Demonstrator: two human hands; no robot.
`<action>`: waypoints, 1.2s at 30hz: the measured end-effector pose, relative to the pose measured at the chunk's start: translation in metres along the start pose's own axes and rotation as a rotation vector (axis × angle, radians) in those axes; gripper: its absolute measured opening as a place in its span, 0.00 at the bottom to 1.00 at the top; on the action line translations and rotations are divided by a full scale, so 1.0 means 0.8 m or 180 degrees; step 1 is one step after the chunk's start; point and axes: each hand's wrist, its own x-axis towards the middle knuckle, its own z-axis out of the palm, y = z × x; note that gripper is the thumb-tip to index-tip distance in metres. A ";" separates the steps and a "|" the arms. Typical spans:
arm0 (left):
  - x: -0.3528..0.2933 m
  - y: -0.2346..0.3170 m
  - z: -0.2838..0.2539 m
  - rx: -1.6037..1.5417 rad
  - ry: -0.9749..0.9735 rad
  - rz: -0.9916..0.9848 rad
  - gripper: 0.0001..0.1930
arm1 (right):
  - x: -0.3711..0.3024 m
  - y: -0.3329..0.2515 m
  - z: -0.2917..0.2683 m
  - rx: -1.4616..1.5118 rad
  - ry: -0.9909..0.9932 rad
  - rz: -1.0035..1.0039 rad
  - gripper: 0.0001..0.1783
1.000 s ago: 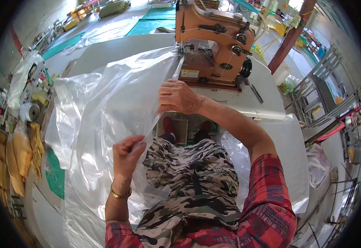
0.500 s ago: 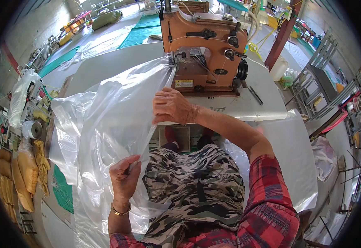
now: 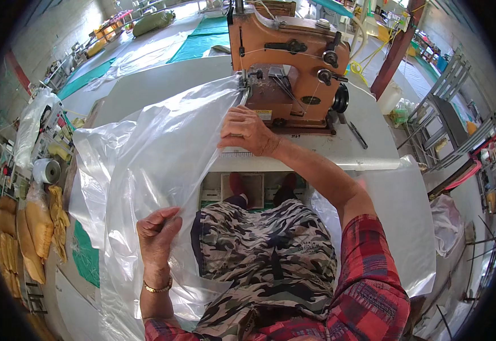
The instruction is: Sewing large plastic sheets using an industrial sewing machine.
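Observation:
A brown sewing machine (image 3: 293,51) stands on the white table, with a large clear plastic sheet (image 3: 140,142) running from under its needle area down over the table's near left edge. My right hand (image 3: 248,132) is closed on the sheet's right edge just in front of the machine's needle. Lower down and to the left, my left hand (image 3: 160,230) pinches the same edge, with the fingers curled and the thumb pressed in. Between both hands the edge is drawn into a slanting line. The needle and presser foot are partly hidden by the sheet.
Dark tweezers or snips (image 3: 358,135) lie on the white table (image 3: 367,153) right of the machine. More clear plastic (image 3: 396,227) hangs at my right. A metal chair (image 3: 447,119) stands at the far right; yellow bundles (image 3: 36,233) and a white roll (image 3: 47,170) sit at the left.
My left hand has shifted slightly left along with the sheet's edge. My right hand has come a bit closer to the needle. The view has moved slightly.

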 end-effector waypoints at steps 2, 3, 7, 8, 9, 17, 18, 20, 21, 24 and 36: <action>0.000 -0.001 -0.001 0.0015 -0.0019 0.0008 0.12 | 0.001 0.005 0.000 0.0144 0.0099 0.0071 0.18; 0.000 -0.002 -0.001 -0.0038 -0.0038 0.0041 0.12 | 0.001 0.008 -0.001 0.0154 0.0063 0.0117 0.18; -0.001 -0.009 0.000 0.0099 0.0039 0.0048 0.11 | 0.005 0.020 -0.010 -0.0488 -0.0173 -0.0045 0.21; 0.000 -0.011 -0.001 0.0108 0.0036 0.0049 0.11 | 0.006 0.023 -0.012 -0.0631 -0.0208 -0.0061 0.22; 0.000 -0.013 -0.001 0.0097 0.0056 0.0053 0.11 | 0.008 0.026 -0.013 -0.0616 -0.0237 -0.0083 0.22; 0.000 -0.038 -0.003 0.0305 0.0053 0.0184 0.10 | 0.014 0.043 -0.022 -0.0968 -0.0579 -0.0324 0.25; 0.000 -0.043 -0.003 0.0382 0.0039 0.0283 0.10 | 0.015 0.046 -0.024 -0.0962 -0.0577 -0.0315 0.25; -0.002 -0.054 0.001 0.0487 0.0008 0.0302 0.10 | 0.017 0.053 -0.028 -0.1193 -0.0750 -0.0328 0.25; -0.004 -0.059 0.003 0.0582 -0.0006 0.0322 0.10 | 0.017 0.055 -0.028 -0.1190 -0.0781 -0.0332 0.25; -0.010 -0.075 0.019 0.1131 -0.0140 0.0811 0.10 | 0.016 0.059 -0.027 -0.1340 -0.0678 -0.0319 0.26; -0.026 -0.092 0.084 0.1706 -0.0883 0.1436 0.12 | -0.026 0.038 -0.014 -0.2165 0.0564 0.0592 0.25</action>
